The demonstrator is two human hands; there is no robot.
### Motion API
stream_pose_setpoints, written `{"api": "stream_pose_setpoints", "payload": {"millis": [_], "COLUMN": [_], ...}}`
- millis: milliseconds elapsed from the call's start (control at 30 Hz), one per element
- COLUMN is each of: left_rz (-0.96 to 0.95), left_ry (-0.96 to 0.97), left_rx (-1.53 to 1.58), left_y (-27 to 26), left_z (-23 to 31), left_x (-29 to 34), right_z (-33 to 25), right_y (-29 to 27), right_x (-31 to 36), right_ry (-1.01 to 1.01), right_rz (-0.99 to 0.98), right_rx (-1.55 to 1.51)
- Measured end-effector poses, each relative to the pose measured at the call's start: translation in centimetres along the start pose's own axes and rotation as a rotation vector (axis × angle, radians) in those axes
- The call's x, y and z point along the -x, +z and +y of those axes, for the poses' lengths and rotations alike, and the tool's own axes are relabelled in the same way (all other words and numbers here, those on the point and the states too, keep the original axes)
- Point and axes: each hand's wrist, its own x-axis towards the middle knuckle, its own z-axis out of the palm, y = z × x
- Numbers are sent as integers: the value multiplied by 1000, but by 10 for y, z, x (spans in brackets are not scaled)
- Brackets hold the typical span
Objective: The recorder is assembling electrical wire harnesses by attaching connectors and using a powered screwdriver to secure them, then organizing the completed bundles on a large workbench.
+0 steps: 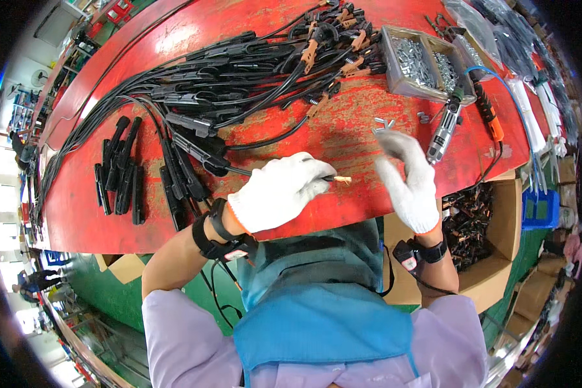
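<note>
One black cable (328, 178) sits pinched in your left hand (279, 192), copper end (344, 179) out; your right hand (409, 184) has its fingers spread. Pinch near the copper so it can't wobble.

White orange-cuffed gloves (281, 193), black cabled wrist straps (207, 239), lilac sleeves (186, 336), blue apron (323, 326).

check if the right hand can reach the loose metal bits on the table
Probably yes: the right hand looks open and empty, close to the nearest metal bits, and nothing visible blocks the way.
</note>
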Motion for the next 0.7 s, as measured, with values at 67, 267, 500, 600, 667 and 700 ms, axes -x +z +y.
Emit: {"api": "stream_pose_setpoints", "payload": {"millis": [67, 267, 500, 600, 667, 700], "left_rz": [-16, -142, -65, 195, 189, 175], "left_ry": [41, 51, 143, 171, 76, 63], "left_rx": [35, 198, 110, -38, -27, -3], "left_y": [-3, -12, 2, 14, 10, 10], "left_z": [-4, -7, -4, 4, 12, 7], "left_x": [-9, -23, -26, -23, -25, -27], "right_z": [-14, -10, -11, -16, -12, -13], "right_y": [-6, 9, 10, 16, 16, 13], "right_x": [2, -4, -12, -11, -9, -10], "right_ry": [28, -446, -539, 648, 675, 620], "right_rz": [-180, -210, -301, -464, -446, -462], "right_rx": [9, 418, 573, -512, -591, -521]}}
